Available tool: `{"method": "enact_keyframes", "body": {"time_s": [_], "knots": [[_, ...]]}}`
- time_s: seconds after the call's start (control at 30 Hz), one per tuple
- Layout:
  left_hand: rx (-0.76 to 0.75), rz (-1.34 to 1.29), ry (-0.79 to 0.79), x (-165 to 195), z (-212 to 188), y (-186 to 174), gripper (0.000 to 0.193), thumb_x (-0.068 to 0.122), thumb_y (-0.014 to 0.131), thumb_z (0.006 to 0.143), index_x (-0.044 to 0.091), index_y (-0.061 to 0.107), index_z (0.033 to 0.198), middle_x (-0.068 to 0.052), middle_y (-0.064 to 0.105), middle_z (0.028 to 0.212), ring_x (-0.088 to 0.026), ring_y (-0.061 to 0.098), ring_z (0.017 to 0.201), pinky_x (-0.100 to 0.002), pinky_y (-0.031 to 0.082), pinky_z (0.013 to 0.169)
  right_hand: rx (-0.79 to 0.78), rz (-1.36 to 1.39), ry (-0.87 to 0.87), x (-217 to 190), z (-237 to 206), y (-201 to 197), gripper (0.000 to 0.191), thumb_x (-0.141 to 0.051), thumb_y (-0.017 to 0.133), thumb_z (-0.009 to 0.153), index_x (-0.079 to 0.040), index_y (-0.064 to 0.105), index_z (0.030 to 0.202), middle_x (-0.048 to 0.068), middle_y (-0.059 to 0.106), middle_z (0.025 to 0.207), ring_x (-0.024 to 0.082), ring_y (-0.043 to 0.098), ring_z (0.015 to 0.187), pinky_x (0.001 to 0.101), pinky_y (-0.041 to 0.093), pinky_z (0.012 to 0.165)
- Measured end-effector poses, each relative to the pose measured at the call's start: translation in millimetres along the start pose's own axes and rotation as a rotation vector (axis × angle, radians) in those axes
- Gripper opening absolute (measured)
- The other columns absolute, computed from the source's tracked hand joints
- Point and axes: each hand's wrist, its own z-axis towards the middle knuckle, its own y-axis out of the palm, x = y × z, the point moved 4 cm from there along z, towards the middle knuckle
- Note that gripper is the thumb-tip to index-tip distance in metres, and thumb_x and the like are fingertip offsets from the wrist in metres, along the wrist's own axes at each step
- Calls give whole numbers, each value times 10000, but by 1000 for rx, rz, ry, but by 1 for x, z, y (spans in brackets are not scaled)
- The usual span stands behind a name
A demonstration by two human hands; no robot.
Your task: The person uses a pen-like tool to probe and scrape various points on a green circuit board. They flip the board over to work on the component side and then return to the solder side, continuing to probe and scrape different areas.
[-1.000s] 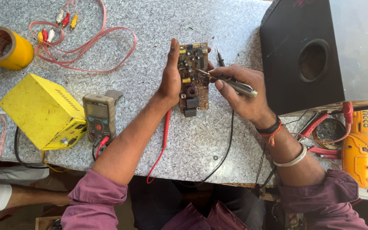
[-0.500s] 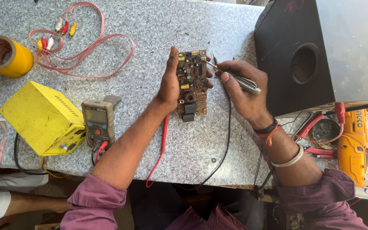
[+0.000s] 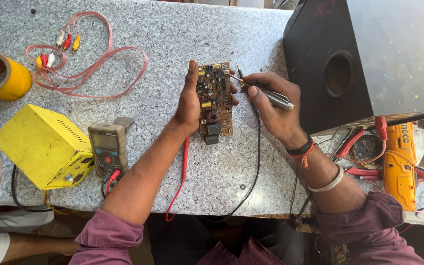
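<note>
We hold the board (image 3: 214, 100) up off the tabletop (image 3: 172, 44) in our left hand (image 3: 188, 105). That grip is closed on the board's left edge, thumb side and fingertips clamping it so the component face stays turned up to us. Held like this, the parts are in plain sight and the board cannot slide.

Our right hand (image 3: 271, 110) pinches a tool (image 3: 266, 93) with a metal shaft, pen-fashion, between thumb and fingers. Its fine tip sits at the board's upper right edge, touching or very nearly so; we cannot tell which. The pen hold suits small, steady contact on a crowded board.

A black lead (image 3: 257, 162) runs from near the right hand down off the tabletop's near edge. A red lead (image 3: 181, 172) lies under the left forearm. Both seem to trail toward the meter (image 3: 108, 149), which lies face up just beside the yellow box (image 3: 42, 147), within a glance of the work.

Further left: a tape roll (image 3: 1, 76) and a loop of pink cable (image 3: 89, 64) with coloured plugs, well apart from the hands. To the right stands a black speaker cabinet (image 3: 369, 59), just beside the right hand. Below it lie a yellow power tool (image 3: 401, 164) and red-handled pliers (image 3: 354, 147), parked out of the way.
</note>
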Motion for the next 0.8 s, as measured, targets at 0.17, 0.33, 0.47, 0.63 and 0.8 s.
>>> {"method": "enact_keyframes", "body": {"time_s": [0.17, 0.33, 0.47, 0.63, 0.8], "knots": [[-21, 23, 42, 0, 1, -2, 875, 757, 303, 991, -3, 593, 1313, -155, 709, 976, -263, 750, 852, -400, 642, 765, -14, 0, 42, -3, 3, 3, 253, -192, 648, 1053, 14, 707, 1188, 92, 759, 1045, 121, 727, 952, 250, 584, 836], [17, -49, -5, -1, 1, -5, 865, 747, 306, 1002, -10, 588, 1312, -148, 705, 989, -267, 747, 862, -399, 630, 757, -2, 81, 124, 8, 4, 6, 273, -211, 637, 1049, 5, 714, 1197, 94, 772, 998, 96, 720, 876, 227, 576, 736], [-4, 42, -1, 0, -1, -2, 858, 735, 320, 988, -19, 588, 1299, -157, 709, 964, -272, 762, 846, -403, 654, 731, 31, 278, 284, 29, 5, 2, 287, -228, 585, 1041, 15, 717, 1120, 81, 759, 884, 90, 663, 706, 232, 519, 597], [-5, 95, 13, 1, -2, 1, 841, 715, 402, 976, -39, 573, 1308, -188, 710, 968, -297, 768, 840, -407, 662, 715, 160, 443, 285, 36, 6, 0, 323, -266, 561, 1097, 27, 697, 1118, 86, 734, 879, 109, 657, 718, 249, 508, 608], [-91, 136, 72, 2, -3, 8, 824, 705, 482, 978, -27, 553, 1351, -189, 710, 1015, -295, 764, 877, -417, 672, 738, 184, 156, 108, 18, 8, 0, 437, -347, 559, 1068, -25, 554, 1364, 65, 718, 1141, 83, 682, 879, 227, 528, 636]]}}
